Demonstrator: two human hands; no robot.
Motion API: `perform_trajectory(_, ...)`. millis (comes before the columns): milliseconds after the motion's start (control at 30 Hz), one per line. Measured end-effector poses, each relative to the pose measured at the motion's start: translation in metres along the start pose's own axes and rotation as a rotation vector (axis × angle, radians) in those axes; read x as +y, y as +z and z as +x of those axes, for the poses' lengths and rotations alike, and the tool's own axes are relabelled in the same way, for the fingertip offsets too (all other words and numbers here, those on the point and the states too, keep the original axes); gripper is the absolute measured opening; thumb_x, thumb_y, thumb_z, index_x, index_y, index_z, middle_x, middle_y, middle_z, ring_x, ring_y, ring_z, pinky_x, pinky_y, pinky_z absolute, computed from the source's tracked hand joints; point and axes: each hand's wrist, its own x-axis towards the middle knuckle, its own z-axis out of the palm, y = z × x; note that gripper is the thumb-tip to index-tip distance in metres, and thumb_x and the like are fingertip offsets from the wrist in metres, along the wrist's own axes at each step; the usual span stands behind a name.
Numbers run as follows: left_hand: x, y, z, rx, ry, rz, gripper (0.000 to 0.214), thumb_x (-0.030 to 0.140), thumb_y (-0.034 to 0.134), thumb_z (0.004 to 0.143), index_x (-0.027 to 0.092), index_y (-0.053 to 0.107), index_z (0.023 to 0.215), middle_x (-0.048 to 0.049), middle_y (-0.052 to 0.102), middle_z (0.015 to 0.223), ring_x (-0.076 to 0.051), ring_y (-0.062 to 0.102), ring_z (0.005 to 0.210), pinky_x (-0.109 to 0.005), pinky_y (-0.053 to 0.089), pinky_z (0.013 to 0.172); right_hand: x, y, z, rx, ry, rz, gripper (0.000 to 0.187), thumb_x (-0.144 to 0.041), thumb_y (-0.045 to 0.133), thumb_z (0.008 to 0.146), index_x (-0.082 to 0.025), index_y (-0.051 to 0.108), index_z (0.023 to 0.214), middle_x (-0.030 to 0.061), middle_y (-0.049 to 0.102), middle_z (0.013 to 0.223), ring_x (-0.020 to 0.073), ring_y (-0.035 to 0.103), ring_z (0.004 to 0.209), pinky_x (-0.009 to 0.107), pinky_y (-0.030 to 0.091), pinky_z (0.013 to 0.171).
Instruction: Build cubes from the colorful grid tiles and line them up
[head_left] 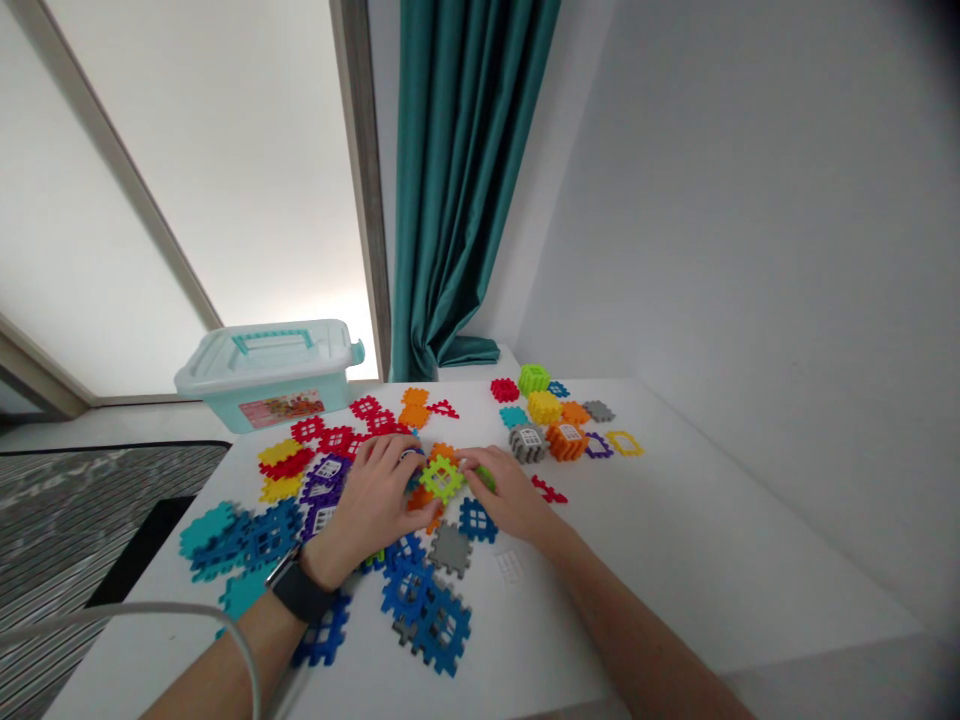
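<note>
My left hand (384,485) lies over the pile with its fingers stretched out and its thumb apart. Between its thumb and index finger sits the left edge of a lime-green window tile (442,481); whether they press on it is unclear. My right hand (504,488) is closed, with a green tile (486,478) partly showing under its fingers. Its fingertips reach the lime tile's upper right corner. Orange tiles (421,498) show behind and below the lime one. Close by are a blue window tile (477,521) and a grey tile (451,550).
Purple (327,470), red (335,440) and teal tiles (206,528) spread leftward on the white table (645,560). Sorted stacks, including an orange stack (566,441), stand at the back right. A lidded box (274,375) is at the back left. A cable (150,609) crosses the lower left.
</note>
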Motion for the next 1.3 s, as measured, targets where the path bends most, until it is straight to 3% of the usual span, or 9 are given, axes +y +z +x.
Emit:
perform_trajectory(233,-0.008,-0.001,-0.003,0.055,0.101,-0.024,0.033,0.033,0.066,0.085,0.019,0.061,0.114,-0.0129,0.063,0.119,-0.031,0.057,0.113,-0.049,0.042,0.101,-0.008,-0.004,0.001,-0.022,0.145,0.375,0.026,-0.028,0.054,0.095,-0.023,0.062,0.119,-0.0001,0.068,0.084,0.0162,0.065,0.078,0.03,0.052,0.076)
perform_trajectory(433,-0.008,0.002,-0.005,0.058,0.086,-0.081,0.041,0.032,0.065,0.087,0.02,0.058,0.125,-0.0137,0.06,0.125,-0.03,0.057,0.116,-0.047,0.045,0.1,-0.008,-0.001,0.001,-0.027,0.202,0.543,0.036,-0.025,0.057,0.09,-0.022,0.059,0.126,-0.0028,0.061,0.078,0.0136,0.059,0.072,0.027,0.049,0.07)
perform_trajectory(567,-0.01,0.007,-0.006,0.068,0.066,-0.098,0.058,0.042,0.077,0.08,0.021,0.056,0.129,-0.0145,0.058,0.13,-0.033,0.056,0.119,-0.049,0.046,0.1,-0.012,0.0,0.001,-0.043,0.215,0.558,0.033,-0.025,0.058,0.091,-0.022,0.061,0.124,-0.0034,0.06,0.076,0.013,0.057,0.07,0.027,0.047,0.07)
perform_trajectory(1000,-0.011,0.007,-0.007,0.121,0.066,-0.076,0.048,0.039,0.07,0.089,0.021,0.055,0.131,-0.0145,0.059,0.129,-0.032,0.057,0.118,-0.048,0.048,0.099,-0.02,-0.002,0.002,-0.035,0.27,0.654,0.028,-0.025,0.062,0.087,-0.021,0.062,0.115,-0.0043,0.062,0.076,0.0128,0.057,0.07,0.027,0.045,0.071)
perform_trajectory(1300,-0.012,0.006,-0.006,0.096,0.059,-0.067,0.048,0.034,0.074,0.084,0.02,0.057,0.127,-0.0155,0.057,0.131,-0.033,0.055,0.121,-0.05,0.047,0.101,-0.018,-0.002,0.002,-0.036,0.268,0.632,0.026,-0.027,0.061,0.088,-0.021,0.061,0.113,-0.0036,0.064,0.076,0.0128,0.058,0.069,0.026,0.045,0.069)
